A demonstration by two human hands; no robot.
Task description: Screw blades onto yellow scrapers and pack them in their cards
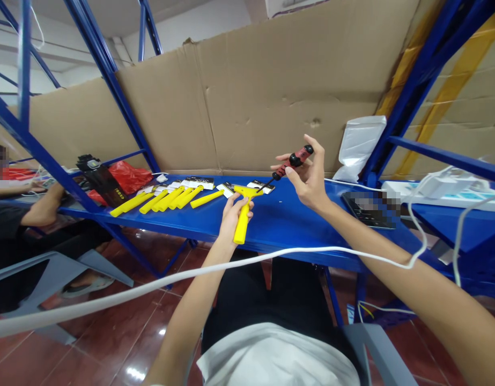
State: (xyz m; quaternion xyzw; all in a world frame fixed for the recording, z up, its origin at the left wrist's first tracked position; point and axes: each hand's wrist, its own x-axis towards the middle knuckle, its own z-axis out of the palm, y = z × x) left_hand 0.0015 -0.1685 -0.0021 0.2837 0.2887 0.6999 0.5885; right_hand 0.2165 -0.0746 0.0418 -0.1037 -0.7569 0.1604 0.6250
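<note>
The left hand [232, 219] is closed around the handle of a yellow scraper [242, 225], held up over the near edge of the blue table [293, 214], its head pointing away from the person. The right hand [310, 180] grips a red and black driver [295, 160] between thumb and fingers, the shaft slanting down to the scraper's head; the tip is too small here to tell whether it sits in a screw. Work on this piece looks under way rather than finished. Six more scrapers [177, 198] lie on the table to the left, black-and-white cards [201, 183] by their far ends; whether they are done or waiting does not show. Of the containers, the black bottle [104, 181] is capped, the red bag [131, 175] lies crumpled behind it, and the white pouch [362, 142] leans at the right; none shows its contents.
</note>
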